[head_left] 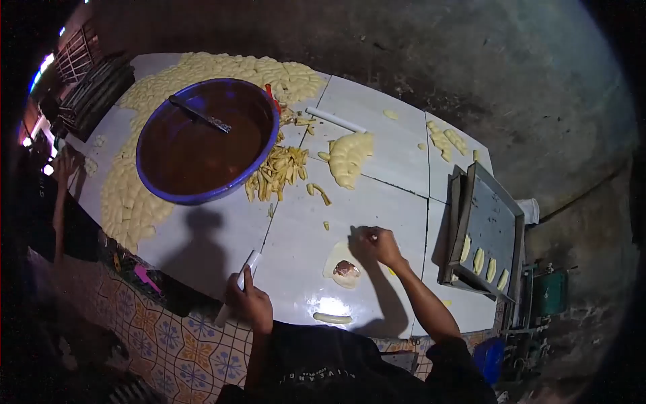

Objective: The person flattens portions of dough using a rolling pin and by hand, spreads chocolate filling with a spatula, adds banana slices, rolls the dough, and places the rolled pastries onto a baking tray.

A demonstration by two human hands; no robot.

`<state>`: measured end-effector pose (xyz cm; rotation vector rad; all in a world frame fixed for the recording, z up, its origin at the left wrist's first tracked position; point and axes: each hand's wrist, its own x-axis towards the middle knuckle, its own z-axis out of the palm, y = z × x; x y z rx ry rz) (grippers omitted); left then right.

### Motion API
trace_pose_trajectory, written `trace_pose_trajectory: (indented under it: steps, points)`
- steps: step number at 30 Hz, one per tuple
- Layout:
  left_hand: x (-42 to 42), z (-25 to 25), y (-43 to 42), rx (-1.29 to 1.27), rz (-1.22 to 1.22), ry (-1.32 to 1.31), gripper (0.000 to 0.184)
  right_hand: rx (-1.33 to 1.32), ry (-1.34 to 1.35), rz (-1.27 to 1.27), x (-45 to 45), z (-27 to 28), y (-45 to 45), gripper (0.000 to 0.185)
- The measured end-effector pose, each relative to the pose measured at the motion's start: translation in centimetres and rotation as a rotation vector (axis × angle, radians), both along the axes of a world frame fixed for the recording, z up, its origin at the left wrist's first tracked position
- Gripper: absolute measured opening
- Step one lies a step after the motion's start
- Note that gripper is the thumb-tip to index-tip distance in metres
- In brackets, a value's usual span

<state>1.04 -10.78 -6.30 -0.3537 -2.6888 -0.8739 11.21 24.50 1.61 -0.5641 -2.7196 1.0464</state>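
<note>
Dough sheet [334, 254] lies topped with brown filling [346, 269] between two hands at tiled table [393, 219]

We look down on the sheet near the front edge of the white table, its filling set toward the lower right; our left hand [253, 301] closes round a white rod [250, 264] at the table's edge, well apart from the dough; our right hand [382, 246] is curled over the tabletop just beside the sheet's upper right, its fingers drawn in, and we cannot tell whether they hold anything; nearer to us, a rolled dough piece [332, 317] rests by the edge.

Beyond, we see a blue basin [202, 198] of brown mixture [195, 155], with a dark-handled utensil [202, 113] lying across it; dough pieces [134, 219] crowd around its far and left sides, while yellow strips [279, 168] heap against its right; near them lie a dough mound [353, 156] and a similar rod [336, 120]; to our right, a metal tray [498, 209] sits tilted, with shaped rolls [478, 261] along its near end; at far left, we glimpse another person's hand [64, 165] at the table.
</note>
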Motion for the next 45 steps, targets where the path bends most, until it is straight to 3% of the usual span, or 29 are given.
trace_pose_trajectory:
  steps: [1, 3, 7, 9, 10, 13, 17, 18, 20, 23, 24, 26, 27, 31, 34, 38, 40, 42, 45]
  points:
    - [0.1, 0.2, 0.1, -0.028, 0.011, 0.006, 0.063, 0.018, -0.034, -0.079, -3.2, -1.5, -0.1, 0.021]
    - [-0.2, -1.5, -0.2, 0.022, 0.027, 0.03, 0.063, 0.025, 0.221, -0.085, -8.9, -3.6, -0.2, 0.027]
    - [-0.2, -0.6, -0.1, -0.066, 0.059, 0.095, 0.059, 0.217, 0.151, -0.122, -15.0, -4.5, -0.5, 0.029]
    - [0.1, -3.8, -0.5, -0.06, 0.11, -0.044, 0.059, 0.303, 0.204, -0.126, -15.8, -5.1, -0.9, 0.031]
    - [0.2, -4.4, -0.6, -0.045, 0.118, -0.064, 0.06, 0.246, 0.026, -0.129, -15.7, -4.1, -0.9, 0.042]
    - [0.4, -5.9, -0.6, -0.034, 0.148, -0.132, 0.061, 0.216, -0.043, -0.003, -13.3, -4.1, 0.6, 0.037]
    - [0.0, -5.4, -0.6, 0.043, 0.081, -0.081, 0.065, -0.113, -0.042, -0.023, -7.3, -3.2, 1.4, 0.03]
    - [-0.2, -5.6, -0.7, 0.045, 0.072, -0.056, 0.064, -0.221, -0.13, -0.04, -5.9, 0.6, 0.2, 0.024]
    - [-0.5, -5.9, -1.0, 0.046, 0.055, -0.007, 0.064, -0.346, 0.02, -0.047, -2.6, -0.6, -0.1, 0.018]
    - [-0.3, -5.0, -1.1, 0.018, 0.028, 0.031, 0.062, -0.262, -0.058, -0.019, 0.3, -0.1, -2.6, 0.027]
    - [-0.6, -4.4, -0.9, -0.018, 0.023, 0.037, 0.062, -0.097, -0.026, 0.059, 0.5, 1.4, -3.6, 0.029]
    - [-0.5, -3.0, -1.2, -0.125, 0.008, 0.033, 0.061, 0.019, 0.189, 0.185, 0.6, -3.3, -3.7, 0.033]
    - [-0.5, -2.4, -1.4, -0.172, 0.0, 0.03, 0.061, 0.057, 0.171, 0.158, 0.5, -4.9, -4.1, 0.024]
    - [-0.6, -1.6, -1.1, -0.342, -0.002, 0.152, 0.059, 0.022, 0.223, 0.107, 1.6, -3.0, -6.2, 0.021]
    - [-1.2, 0.5, 0.1, -0.268, -0.043, -0.064, 0.057, 0.133, 0.156, 0.106, 2.0, -3.4, -5.5, 0.019]
    - [-2.3, -0.9, 2.4, -0.265, -0.142, 0.222, 0.053, 0.158, 0.267, 0.173, 2.1, -3.3, -6.2, 0.015]
    - [-3.3, -0.2, 4.1, -0.178, -0.201, 0.331, 0.05, 0.137, 0.151, 0.169, 2.4, -3.3, -6.6, 0.014]
    - [-2.0, 3.1, 6.0, 0.041, -0.498, 0.222, 0.038, 0.101, 0.1, 0.156, 3.0, -3.2, -6.8, 0.016]
    - [-0.1, 4.0, 8.4, 0.052, -0.937, 0.14, 0.037, 0.011, 0.237, 0.095, 4.6, -3.9, -8.4, 0.026]
